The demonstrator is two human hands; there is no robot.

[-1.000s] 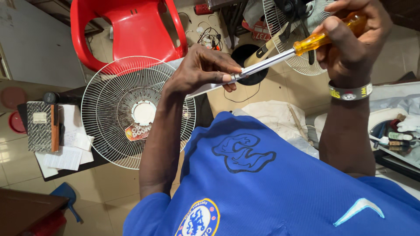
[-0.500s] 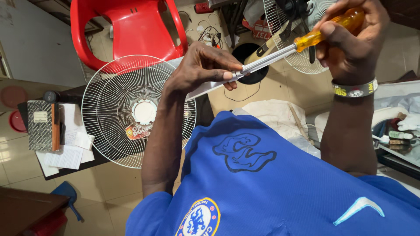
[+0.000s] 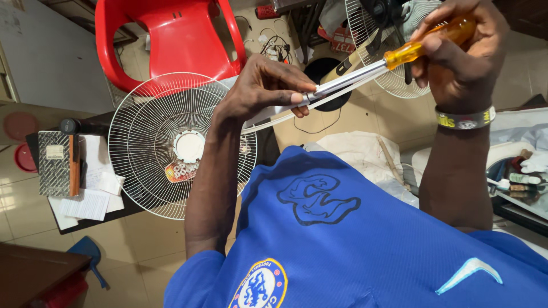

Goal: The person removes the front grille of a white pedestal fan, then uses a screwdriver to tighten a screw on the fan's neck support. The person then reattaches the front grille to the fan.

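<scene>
Both hands work high: right hand at one o'clock grips the amber-handled screwdriver, while left hand pinches a white strip steady against its blade.

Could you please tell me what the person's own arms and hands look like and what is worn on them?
Both forearms are bare, with short blue jersey sleeves ending above the elbows. The left hand wears no glove or ring that shows. The right hand is also ungloved, with a wristband, yellow and grey with lettering, around its wrist.
</scene>
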